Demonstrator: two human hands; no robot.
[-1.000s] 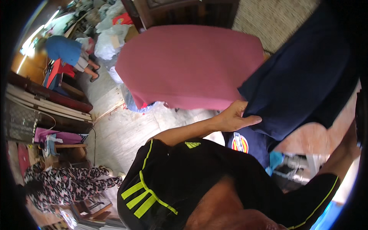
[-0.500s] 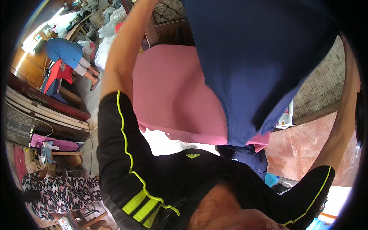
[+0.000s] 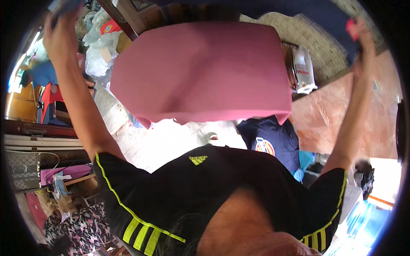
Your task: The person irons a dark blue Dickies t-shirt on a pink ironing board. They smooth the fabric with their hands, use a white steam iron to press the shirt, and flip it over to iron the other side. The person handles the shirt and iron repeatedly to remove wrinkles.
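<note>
Head view: at the far left, a person in a blue shirt (image 3: 42, 73) is near some red cloth (image 3: 53, 93). Next comes the left hand (image 3: 64, 27), up high, with its fingers pinched on what looks like a corner of the dark blue cloth (image 3: 277, 6). If that pinch is loose, the corner could slip out. A see-through plastic bag (image 3: 100, 59) is near that arm, and a wide swing could make the cloth catch on it.

In the middle is the pink, cloth-covered tabletop (image 3: 200, 72). Its cover could bunch up if something drags over it. The dark blue cloth is in the air along the top, between the hands. Part of it is out of view, so I cannot tell if it is flat. If one hand pulls harder, it may go crooked.

By the near right corner is a navy garment with a round badge (image 3: 273, 138). A tug on the cover could shift it. Just beside the tabletop is a white thing with a handle (image 3: 304, 70); a low sweep could knock it. Last, the right hand (image 3: 363, 40) is up high too, fingers closed on the cloth's edge, with a small red bit (image 3: 351, 29) there. If it lets go first, that side could flop down.
</note>
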